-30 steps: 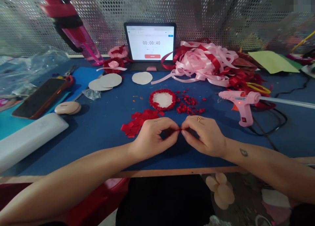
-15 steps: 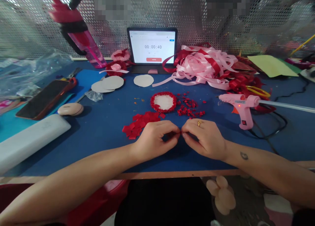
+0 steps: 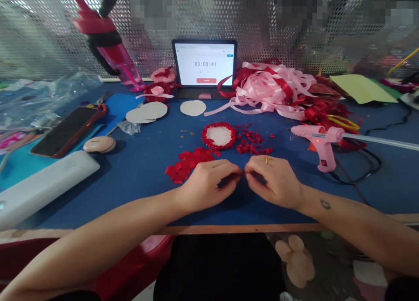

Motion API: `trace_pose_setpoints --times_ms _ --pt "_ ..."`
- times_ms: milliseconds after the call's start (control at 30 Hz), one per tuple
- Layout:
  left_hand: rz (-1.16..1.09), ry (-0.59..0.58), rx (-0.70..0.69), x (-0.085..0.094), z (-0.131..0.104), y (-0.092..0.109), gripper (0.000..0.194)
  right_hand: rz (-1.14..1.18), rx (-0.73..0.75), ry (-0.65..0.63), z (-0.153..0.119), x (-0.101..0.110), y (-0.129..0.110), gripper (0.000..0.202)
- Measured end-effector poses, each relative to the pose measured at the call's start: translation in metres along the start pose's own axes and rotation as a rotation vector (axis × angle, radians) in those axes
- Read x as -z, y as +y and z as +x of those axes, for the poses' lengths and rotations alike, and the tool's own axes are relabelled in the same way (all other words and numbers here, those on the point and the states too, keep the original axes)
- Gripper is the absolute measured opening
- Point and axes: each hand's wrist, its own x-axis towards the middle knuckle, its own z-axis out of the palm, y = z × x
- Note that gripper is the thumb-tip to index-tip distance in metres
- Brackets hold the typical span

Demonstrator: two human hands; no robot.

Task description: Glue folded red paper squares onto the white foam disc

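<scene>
My left hand [image 3: 212, 183] and my right hand [image 3: 273, 181] are pinched, fingertips nearly meeting above the blue table. Whatever lies between the fingertips is too small to make out. Just beyond my left hand lies a pile of flat red ribbon pieces [image 3: 183, 164], partly covered by it. A round white disc [image 3: 220, 136] with a red ruffled border lies farther back. Small folded red pieces [image 3: 251, 143] are scattered to its right, beyond my right hand.
At the right rests a pink glue gun [image 3: 322, 143] with its cable. Behind are ribbon loops [image 3: 268, 89], a tablet [image 3: 205, 65] and white discs [image 3: 193, 108]. A bottle [image 3: 114, 52], phone [image 3: 67, 130], beige mouse-like object [image 3: 100, 144] and white bar-shaped case [image 3: 49, 187] are at left.
My fingertips have parted slightly, and the speck of red seen between them is no longer visible. The view has shifted a little; the tablet's timer went from 40 to 41 seconds.
</scene>
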Motion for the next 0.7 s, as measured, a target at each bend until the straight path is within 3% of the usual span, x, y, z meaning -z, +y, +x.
trace_pose_setpoints --times_ms 333,433,500,700 --pt "-0.214 0.147 0.379 0.020 0.008 -0.015 0.016 -0.121 -0.184 0.067 0.000 0.003 0.034 0.010" --pt "-0.323 0.246 0.409 0.021 0.008 -0.016 0.017 -0.139 -0.244 0.049 0.000 0.002 0.040 0.004" --pt "-0.431 0.316 0.412 0.022 0.008 -0.016 0.020 -0.135 -0.265 0.028 0.001 0.002 0.041 0.012" --pt "-0.603 0.484 0.362 0.029 0.010 -0.020 0.020 -0.103 -0.251 -0.009 0.002 0.003 0.039 0.012"
